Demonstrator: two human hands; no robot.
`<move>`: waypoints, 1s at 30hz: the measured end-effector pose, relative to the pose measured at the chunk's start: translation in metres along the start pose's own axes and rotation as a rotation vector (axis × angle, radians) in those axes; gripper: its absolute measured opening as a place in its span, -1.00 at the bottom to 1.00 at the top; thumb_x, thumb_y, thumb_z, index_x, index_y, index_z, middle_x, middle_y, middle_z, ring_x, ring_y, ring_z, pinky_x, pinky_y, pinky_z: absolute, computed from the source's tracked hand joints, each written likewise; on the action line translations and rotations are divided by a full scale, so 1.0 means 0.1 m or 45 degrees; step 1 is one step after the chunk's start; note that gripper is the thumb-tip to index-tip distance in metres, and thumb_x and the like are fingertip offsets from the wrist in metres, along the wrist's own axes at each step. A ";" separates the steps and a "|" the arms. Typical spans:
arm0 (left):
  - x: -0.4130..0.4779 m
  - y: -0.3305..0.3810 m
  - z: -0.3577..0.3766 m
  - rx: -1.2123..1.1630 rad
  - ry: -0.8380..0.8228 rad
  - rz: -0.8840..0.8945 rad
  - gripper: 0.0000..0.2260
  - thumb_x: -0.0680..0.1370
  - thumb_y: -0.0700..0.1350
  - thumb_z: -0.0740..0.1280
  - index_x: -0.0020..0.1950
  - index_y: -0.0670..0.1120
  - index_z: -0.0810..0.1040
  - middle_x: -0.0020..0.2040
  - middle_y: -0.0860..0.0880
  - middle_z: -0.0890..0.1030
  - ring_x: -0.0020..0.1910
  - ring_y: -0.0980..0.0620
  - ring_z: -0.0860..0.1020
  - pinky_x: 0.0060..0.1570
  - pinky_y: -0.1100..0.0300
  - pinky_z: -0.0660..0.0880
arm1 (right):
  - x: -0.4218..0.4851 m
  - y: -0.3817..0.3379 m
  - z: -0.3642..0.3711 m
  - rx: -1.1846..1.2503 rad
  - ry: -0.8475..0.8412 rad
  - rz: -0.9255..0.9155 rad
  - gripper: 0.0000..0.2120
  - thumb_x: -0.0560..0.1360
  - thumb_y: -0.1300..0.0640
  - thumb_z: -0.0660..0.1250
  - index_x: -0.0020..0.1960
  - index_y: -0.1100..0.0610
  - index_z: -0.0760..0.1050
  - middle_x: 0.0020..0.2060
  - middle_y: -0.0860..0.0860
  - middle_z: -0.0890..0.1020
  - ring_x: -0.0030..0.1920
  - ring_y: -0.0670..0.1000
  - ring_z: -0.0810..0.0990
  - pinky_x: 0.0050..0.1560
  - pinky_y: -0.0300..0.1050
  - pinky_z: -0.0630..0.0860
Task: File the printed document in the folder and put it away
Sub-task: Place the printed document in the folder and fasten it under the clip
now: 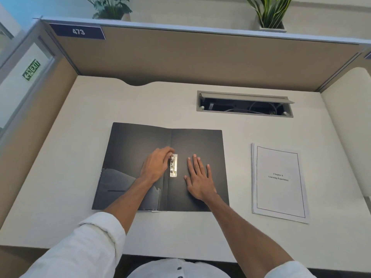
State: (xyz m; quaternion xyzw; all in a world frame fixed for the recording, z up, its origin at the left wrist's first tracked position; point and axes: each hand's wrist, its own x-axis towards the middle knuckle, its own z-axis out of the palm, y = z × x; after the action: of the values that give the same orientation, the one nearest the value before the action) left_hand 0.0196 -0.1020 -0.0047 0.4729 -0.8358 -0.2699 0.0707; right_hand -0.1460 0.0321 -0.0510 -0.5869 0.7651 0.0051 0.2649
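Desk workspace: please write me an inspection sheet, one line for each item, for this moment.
Surface: white desk, bare in front of the folder.
Job's things: black folder lies open flat; metal clip at its spine; printed document lies to its right, apart, not yet filed.
Clutter: nothing seen.
Hands: left hand fingers the clip; right hand rests flat, open, on the folder's right leaf.
Cables: some lie inside the open cable hatch; none on the desk.
Surroundings: tan partition with number plate 473, two potted plants above, exit sign at left.
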 end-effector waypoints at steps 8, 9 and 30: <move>0.18 0.04 0.00 0.121 0.015 0.029 -0.83 0.79 -0.17 0.22 0.32 -0.06 0.55 0.23 -0.01 0.70 0.12 -0.13 0.69 0.05 -0.10 0.66 | 0.03 0.03 0.03 -0.028 0.012 -0.007 -0.32 0.81 -0.16 -0.09 0.79 -0.01 -0.31 0.77 -0.01 -0.30 0.80 0.03 -0.29 0.79 0.27 -0.16; 0.18 0.04 0.01 0.165 0.007 0.043 -0.80 0.79 -0.17 0.21 0.36 -0.05 0.55 0.31 0.01 0.67 0.17 -0.12 0.68 0.07 -0.09 0.66 | 0.03 0.03 0.04 -0.031 0.015 -0.006 -0.32 0.81 -0.16 -0.09 0.79 -0.01 -0.31 0.77 -0.01 -0.30 0.80 0.03 -0.29 0.79 0.27 -0.16; 0.12 -0.16 0.20 0.505 -0.349 0.131 -0.42 0.84 0.02 -0.05 0.82 -0.05 -0.22 0.82 -0.01 -0.20 0.83 -0.06 -0.14 0.81 -0.16 -0.01 | 0.01 0.01 -0.01 0.003 -0.004 -0.002 -0.32 0.82 -0.13 -0.05 0.80 0.01 -0.29 0.78 0.01 -0.30 0.80 0.06 -0.28 0.79 0.28 -0.16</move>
State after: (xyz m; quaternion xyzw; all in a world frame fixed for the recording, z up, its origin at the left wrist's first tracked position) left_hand 0.0179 -0.1108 -0.0316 0.3932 -0.8972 -0.1583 -0.1239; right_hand -0.1479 0.0312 -0.0512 -0.5872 0.7642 0.0049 0.2670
